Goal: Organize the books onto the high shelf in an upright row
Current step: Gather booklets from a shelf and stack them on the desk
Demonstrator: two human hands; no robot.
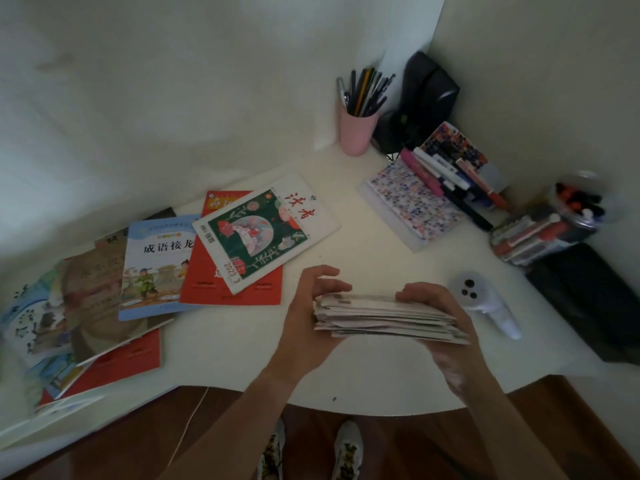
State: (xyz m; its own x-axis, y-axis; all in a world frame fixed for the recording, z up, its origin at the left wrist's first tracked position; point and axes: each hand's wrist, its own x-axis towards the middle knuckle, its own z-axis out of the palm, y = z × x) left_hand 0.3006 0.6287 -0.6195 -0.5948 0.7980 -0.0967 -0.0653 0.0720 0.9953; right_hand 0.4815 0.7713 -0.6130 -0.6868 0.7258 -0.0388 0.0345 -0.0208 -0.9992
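While both hands hold it over the near edge of the white desk (374, 372), a stack of thin books (388, 317) lies flat between them, edges toward the camera, the pages slightly uneven; whether it touches the desk cannot be told. The left hand (311, 306) clasps the stack's left end, fingers curled over the top and palm against the side, and the right hand (440, 317) grips the right end, fingers curled over the top edge. More books lie loose and overlapping on the left half of the desk: a white magazine with a dark green picture (263, 233) lies tilted on top of a red book (235, 271), beside it a light blue children's book (156, 268), then a brown-covered book (97, 299) that overlaps another red book (128, 358), and further blurred covers at the far left edge. A pink cup of pens and pencils (356, 129) stands at the back by the wall, next to a dark object (426, 95) in the corner. A floral pouch (412, 202) with markers (446, 174) lying beside it sits to the right, and a clear container of markers (554, 230) lies near the right wall. A white handheld device (485, 303) rests just right of the right hand
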